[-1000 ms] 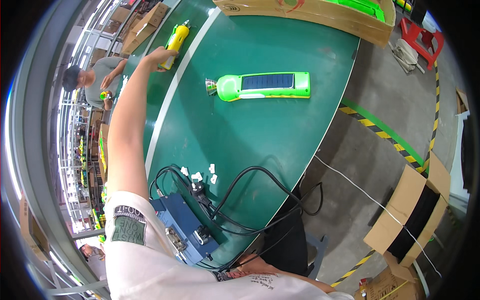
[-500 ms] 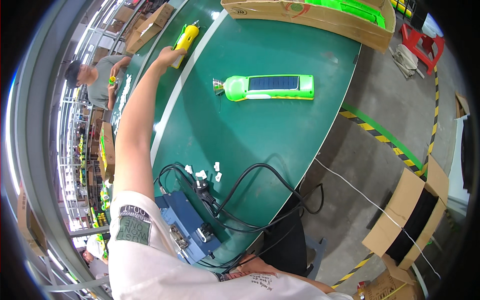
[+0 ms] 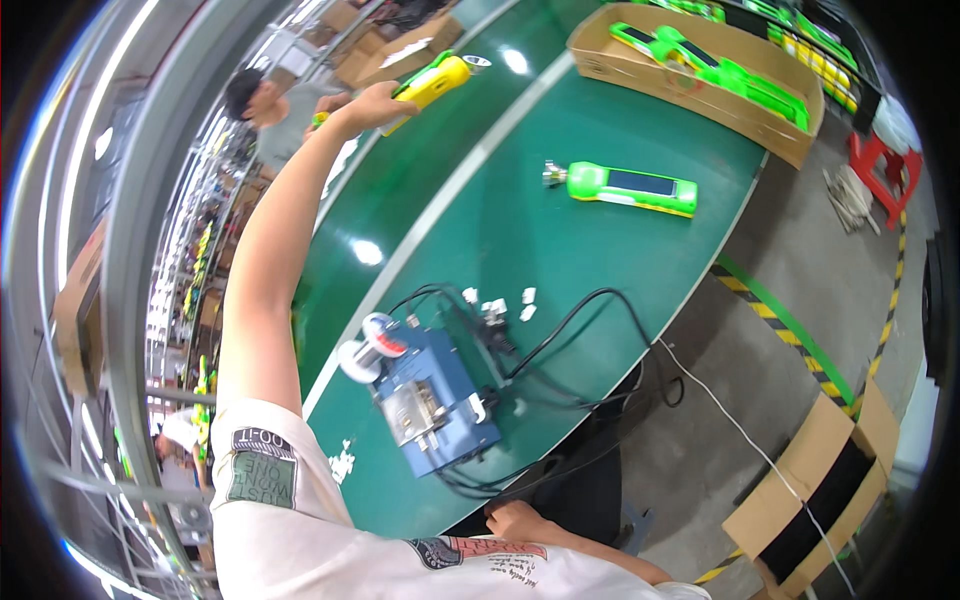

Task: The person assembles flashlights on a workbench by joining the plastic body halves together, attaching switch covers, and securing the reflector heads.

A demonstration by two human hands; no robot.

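Tabletop [image 3: 600,250] — one flashlight [image 3: 437,84] in hand [image 3: 372,107]

a red stool [image 3: 870,158] and open cardboard box [image 3: 765,525] stand on grey floor [image 3: 800,235].

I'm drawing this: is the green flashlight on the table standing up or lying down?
Lying down: the green flashlight stretches along the tabletop, its dark panel facing up.

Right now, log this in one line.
left hand: gripping yellow-and-green flashlight | right hand: by white shirt, grip unclear | green table: green flashlight, blue boxy device
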